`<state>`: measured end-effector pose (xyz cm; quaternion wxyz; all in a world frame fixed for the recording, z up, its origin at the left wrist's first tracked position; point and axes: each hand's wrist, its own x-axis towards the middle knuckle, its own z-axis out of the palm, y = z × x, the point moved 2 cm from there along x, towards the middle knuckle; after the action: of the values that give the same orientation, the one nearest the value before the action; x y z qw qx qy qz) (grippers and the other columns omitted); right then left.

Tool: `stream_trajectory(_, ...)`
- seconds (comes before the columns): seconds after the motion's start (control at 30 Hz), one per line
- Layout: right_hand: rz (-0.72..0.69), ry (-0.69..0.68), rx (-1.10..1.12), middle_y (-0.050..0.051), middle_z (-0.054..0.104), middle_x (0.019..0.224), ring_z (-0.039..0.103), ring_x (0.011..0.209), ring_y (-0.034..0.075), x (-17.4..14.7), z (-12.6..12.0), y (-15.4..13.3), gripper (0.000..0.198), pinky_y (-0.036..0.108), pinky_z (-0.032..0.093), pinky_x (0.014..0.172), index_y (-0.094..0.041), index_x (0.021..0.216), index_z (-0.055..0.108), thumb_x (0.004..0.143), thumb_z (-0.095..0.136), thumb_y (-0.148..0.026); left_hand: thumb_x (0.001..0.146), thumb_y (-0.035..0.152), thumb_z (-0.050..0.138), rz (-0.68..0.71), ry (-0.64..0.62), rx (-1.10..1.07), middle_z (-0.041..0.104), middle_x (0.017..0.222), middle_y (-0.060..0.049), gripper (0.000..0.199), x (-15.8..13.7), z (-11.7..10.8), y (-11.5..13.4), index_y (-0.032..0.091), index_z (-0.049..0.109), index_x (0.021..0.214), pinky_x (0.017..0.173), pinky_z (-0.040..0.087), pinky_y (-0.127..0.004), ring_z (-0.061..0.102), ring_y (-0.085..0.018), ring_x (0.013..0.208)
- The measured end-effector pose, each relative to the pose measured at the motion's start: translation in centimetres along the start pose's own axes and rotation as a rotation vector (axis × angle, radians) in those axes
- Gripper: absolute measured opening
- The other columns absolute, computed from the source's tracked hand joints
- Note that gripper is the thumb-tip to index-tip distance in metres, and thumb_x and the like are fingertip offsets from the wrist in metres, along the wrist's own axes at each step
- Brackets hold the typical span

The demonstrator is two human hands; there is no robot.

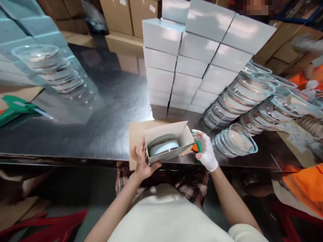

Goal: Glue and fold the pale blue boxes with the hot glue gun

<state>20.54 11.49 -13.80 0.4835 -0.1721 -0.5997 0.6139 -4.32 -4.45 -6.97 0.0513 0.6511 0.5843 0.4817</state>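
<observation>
- Small open cardboard box [168,141], white outside and tipped on its side with its mouth toward the camera, sits at the near edge of the steel table [101,111], on a flat brown cardboard sheet [135,132].
- Inside the box lies a round glass container with a pale lid [163,146], seen edge-on.
- Left hand [141,161], bare, grips the box's lower left corner, with the thumb across the front edge and the fingers curled behind the side flap.
- Right hand [205,151], in a white glove, is just beside the box's right side; its fingers are closed round a green and orange tape dispenser [196,147], mostly hidden by the box and the hand.
- Just right of that hand, round clear glass lids [236,139] lean in overlapping rows that run back along the table.
- Behind the box, well apart from it, stands a stack of closed white boxes [199,53], several layers high.
- At the far left, a column of clear nested bowls [52,70] lies tilted, and a green tool [15,107] rests on cardboard near it.
- At the lower right, orange fabric [308,185] shows, and a blurred co-worker's hand [305,43] is in the top right corner.
</observation>
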Motion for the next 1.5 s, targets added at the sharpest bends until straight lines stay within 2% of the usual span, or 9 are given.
stream_trajectory(0.07, -0.085, 0.048, 0.092, 0.01, 0.037, 0.17, 0.049, 0.152, 0.032, 0.0, 2.3, 0.1, 0.091, 0.049, 0.044, 0.126, -0.042, 0.167, 0.045, 0.091, 0.078, -0.08, 0.102, 0.052, 0.072, 0.136, -0.089, -0.018, 0.015, 0.181, -0.02, 0.094, 1.6, -0.5, 1.3, 0.038, 0.02, 0.179, 0.13, 0.036, -0.058, 0.022, -0.037, 0.169)
stream_trajectory(0.17, -0.118, -0.092, 0.095, 0.004, 0.04, 0.17, 0.039, 0.16, 0.031, 1.2, 5.6, -1.3, 0.061, 0.042, 0.034, 0.133, -0.034, 0.138, 0.074, 0.1, 0.064, -0.081, 0.104, 0.072, 0.058, 0.127, -0.119, 0.037, 0.055, 0.151, -0.02, 0.062, 3.0, -0.8, 2.6, 0.022, 0.067, 0.14, 0.117, 0.05, -0.048, 0.053, -0.034, 0.148)
stream_trajectory(0.27, 0.14, 0.123, 0.057, 0.012, 0.054, 0.157, 0.052, 0.15, 0.033, 2.2, 7.8, -2.1, 0.05, 0.046, 0.039, 0.131, -0.022, 0.127, 0.071, 0.106, 0.068, -0.067, 0.106, 0.058, 0.064, -0.005, 0.0, 0.083, 0.064, 0.108, -0.009, 0.047, 2.5, -0.5, 2.9, 0.02, 0.068, 0.135, 0.094, 0.055, -0.026, 0.065, -0.018, 0.106)
stream_trajectory(0.4, 0.363, 0.408, 0.172, 0.019, 0.046, 0.162, 0.055, 0.145, 0.028, 2.5, 9.1, -2.3, 0.07, 0.047, 0.044, 0.126, -0.022, 0.139, 0.038, 0.086, 0.079, -0.038, 0.102, 0.043, 0.075, -0.086, 0.087, -0.047, 0.057, 0.14, -0.013, 0.061, 1.9, -0.1, 2.8, 0.03, 0.052, 0.158, 0.1, 0.055, -0.03, 0.063, -0.02, 0.127)
stream_trajectory(0.6, 0.604, 0.284, -0.281, 0.015, 0.07, 0.129, 0.067, 0.121, 0.031, -0.1, 1.8, -2.5, 0.053, 0.044, 0.05, 0.107, -0.017, 0.122, 0.064, 0.105, 0.052, -0.066, 0.1, 0.06, 0.068, 0.015, -0.059, 0.125, 0.058, 0.121, -0.009, 0.045, 3.6, -1.7, 2.5, 0.017, 0.073, 0.113, 0.102, 0.043, -0.028, 0.054, -0.017, 0.12)
stream_trajectory(0.8, 1.309, -0.12, -0.957, 0.014, 0.07, 0.131, 0.065, 0.127, 0.038, -4.4, -3.2, 0.5, 0.05, 0.041, 0.045, 0.098, -0.013, 0.135, 0.069, 0.109, 0.068, -0.056, 0.096, 0.06, 0.078, 0.1, -0.148, 0.116, 0.057, 0.116, -0.009, 0.052, 3.8, -1.9, 2.3, 0.018, 0.064, 0.124, 0.116, 0.035, -0.035, 0.048, -0.023, 0.125)
stream_trajectory(1.1, 1.247, 0.4, 0.045, 0.007, 0.06, 0.071, 0.054, 0.062, 0.016, -4.9, -2.4, 2.9, 0.044, 0.027, 0.041, 0.058, -0.014, 0.078, 0.06, 0.056, 0.07, -0.051, 0.094, 0.038, 0.081, 0.101, 0.053, 0.107, 0.062, 0.112, -0.009, 0.031, 4.2, -1.8, 2.4, 0.019, 0.068, 0.115, 0.108, 0.043, -0.041, 0.056, -0.026, 0.126)
stream_trajectory(1.33, 0.836, 0.62, -0.067, 0.008, 0.072, 0.081, 0.066, 0.066, 0.022, -6.7, -1.7, 0.6, 0.065, 0.031, 0.055, 0.066, -0.011, 0.107, 0.062, 0.059, 0.086, -0.048, 0.088, 0.023, 0.084, -0.314, 0.071, 0.117, 0.071, 0.118, -0.004, 0.03, 1.5, -4.6, 5.0, 0.023, 0.078, 0.117, 0.113, 0.043, -0.025, 0.061, -0.015, 0.13)
stream_trajectory(1.5, 0.887, 0.523, -0.009, 0.009, 0.064, 0.064, 0.057, 0.054, 0.018, -7.6, -2.2, -0.7, 0.049, 0.029, 0.048, 0.057, -0.013, 0.09, 0.059, 0.058, 0.081, -0.044, 0.089, 0.027, 0.085, -0.528, 0.082, 0.142, 0.069, 0.119, -0.002, 0.025, -1.1, -4.4, 4.5, 0.023, 0.078, 0.112, 0.096, 0.05, -0.017, 0.066, -0.011, 0.108)
